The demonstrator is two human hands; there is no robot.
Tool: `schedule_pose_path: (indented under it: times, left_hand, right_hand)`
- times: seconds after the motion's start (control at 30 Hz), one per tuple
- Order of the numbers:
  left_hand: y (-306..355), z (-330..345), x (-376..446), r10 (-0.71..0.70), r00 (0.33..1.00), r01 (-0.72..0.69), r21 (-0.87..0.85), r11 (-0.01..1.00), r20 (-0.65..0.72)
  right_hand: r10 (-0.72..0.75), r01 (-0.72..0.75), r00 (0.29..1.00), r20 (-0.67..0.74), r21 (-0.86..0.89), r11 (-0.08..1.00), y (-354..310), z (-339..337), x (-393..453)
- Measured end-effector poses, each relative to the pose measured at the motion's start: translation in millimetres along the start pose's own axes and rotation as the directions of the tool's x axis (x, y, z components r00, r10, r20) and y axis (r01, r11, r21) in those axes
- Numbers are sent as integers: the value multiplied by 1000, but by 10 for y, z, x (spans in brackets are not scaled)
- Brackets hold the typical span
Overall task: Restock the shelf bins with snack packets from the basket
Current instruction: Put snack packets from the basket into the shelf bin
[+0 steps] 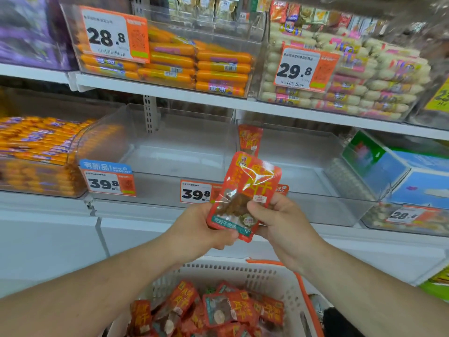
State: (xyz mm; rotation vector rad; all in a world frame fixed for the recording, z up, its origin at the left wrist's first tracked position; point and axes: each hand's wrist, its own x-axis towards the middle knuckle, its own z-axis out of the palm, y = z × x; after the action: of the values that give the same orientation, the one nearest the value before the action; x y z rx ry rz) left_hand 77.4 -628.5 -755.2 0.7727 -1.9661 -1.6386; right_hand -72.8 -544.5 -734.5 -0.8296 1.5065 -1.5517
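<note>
A red snack packet [245, 190] with a clear window is held up in front of the middle shelf. My left hand [201, 229] grips its lower left edge and my right hand [279, 222] pinches its lower right side. A second red packet [250, 139] stands upright behind it, apparently in the clear bin [315, 190] on the right. To the left, another clear bin [150, 156] holds nothing I can see. Below my arms the white basket [243, 273] holds several more red packets [218, 312].
Orange sausage packs [194, 64] and pale sausage packs [364, 88] fill the upper shelf bins. Orange snacks [36, 152] fill the bin at left, a blue-green box [388, 171] sits at right. Price tags hang on the bin fronts.
</note>
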Motion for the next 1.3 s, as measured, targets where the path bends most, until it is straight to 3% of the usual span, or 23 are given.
schedule_pose_path:
  times: [0.17, 0.4, 0.5, 0.57, 0.63, 0.73, 0.87, 1.03, 1.17, 1.3]
  left_hand:
    - [35, -20, 61, 74, 995, -66, 103, 992, -71]
    - [132, -70, 290, 194, 977, -209, 210, 955, 92]
    - [223, -107, 506, 311, 950, -292, 386, 875, 12]
    - [309, -124, 666, 461, 886, -377, 503, 778, -48]
    - [393, -131, 860, 524, 840, -354, 591, 725, -139]
    - [443, -137, 1254, 433, 868, -201, 626, 754, -243]
    - [423, -101, 1612, 324, 917, -124, 606, 786, -232]
    - [345, -40, 1701, 240, 960, -106, 600, 793, -148]
    - [339, -33, 1669, 257, 956, -124, 600, 790, -141]
    - [341, -42, 1677, 270, 952, -129, 606, 785, -146]
  right_hand:
    - [116, -125, 989, 89, 102, 987, -71, -5, 23]
    - [184, -193, 980, 79, 131, 972, -268, -139, 142]
    - [251, -254, 967, 41, 193, 948, -430, -247, 296]
    - [254, -245, 967, -14, 218, 945, -539, -348, 426]
    - [242, -225, 968, -62, 207, 952, -630, -449, 588]
    - [225, -214, 963, -151, 86, 973, -687, -574, 891]
    - [131, -196, 936, -327, -174, 965, -633, -723, 1334]
    - [11, -133, 960, -282, -419, 898, -559, -754, 1816]
    - [-47, -64, 970, -238, -440, 896, -445, -687, 2176]
    - [-4, -100, 978, -207, -491, 865, -307, -617, 2475]
